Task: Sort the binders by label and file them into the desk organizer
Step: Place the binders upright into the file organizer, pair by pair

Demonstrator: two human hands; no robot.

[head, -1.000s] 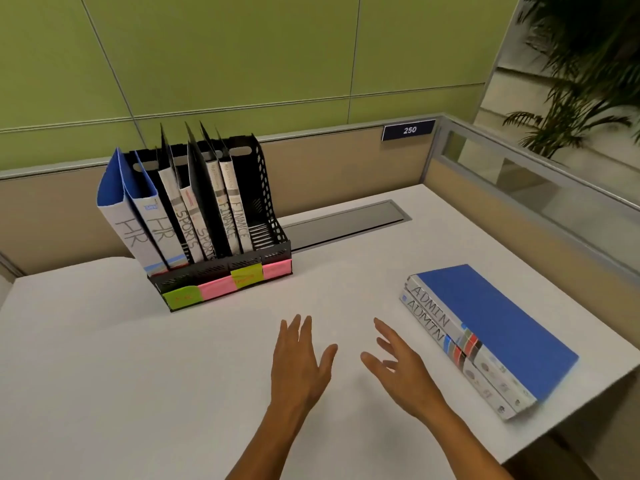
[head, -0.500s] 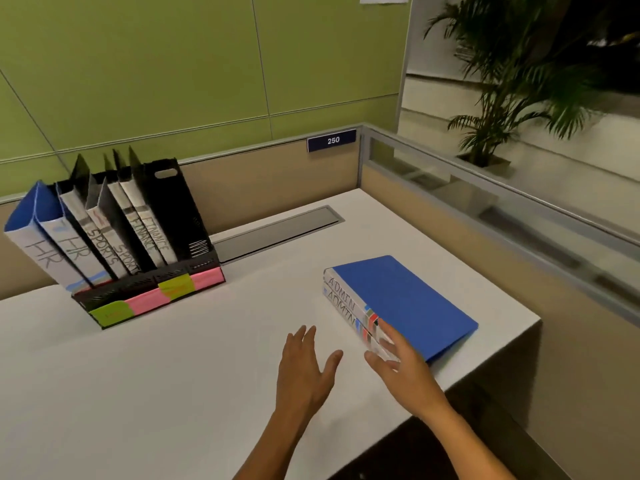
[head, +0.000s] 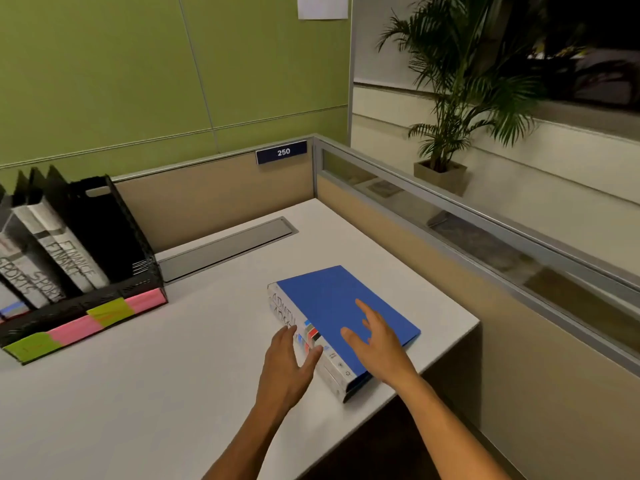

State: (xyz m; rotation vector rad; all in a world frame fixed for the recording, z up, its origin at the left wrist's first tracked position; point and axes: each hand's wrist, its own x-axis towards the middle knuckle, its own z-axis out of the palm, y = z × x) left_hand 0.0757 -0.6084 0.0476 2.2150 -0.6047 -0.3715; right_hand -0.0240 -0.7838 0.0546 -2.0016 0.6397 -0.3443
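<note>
Centrally, two blue binders point(head: 341, 308) lie stacked flat near the right front corner of the white desk point(head: 138, 393), their white spines facing left and each lettered "ADMIN". Left hand point(head: 289, 367): fingers straight and together, fingertips at the spines of the stack, thumb spread toward the lower spine; it grips nothing. Right hand point(head: 375, 342): fingers spread and nearly straight over the blue top cover; whether the palm touches the cover cannot be told, and it holds nothing. Black mesh desk organizer point(head: 138, 268): stands at the left of the desk, well apart from the stack, its front rail carrying pink and yellow-green sticky notes point(head: 110, 311). Binders marked "FINANCE" point(head: 74, 263) and "SPORTS" point(head: 31, 285) lean upright in its slots; the rightmost slot shows only dark interior. Background: a grey cable cover point(head: 225, 247) set flush in the desk surface, a partition plate reading "250" point(head: 281, 152), a green wall, and a potted palm point(head: 460, 81) beyond the glass divider.
</note>
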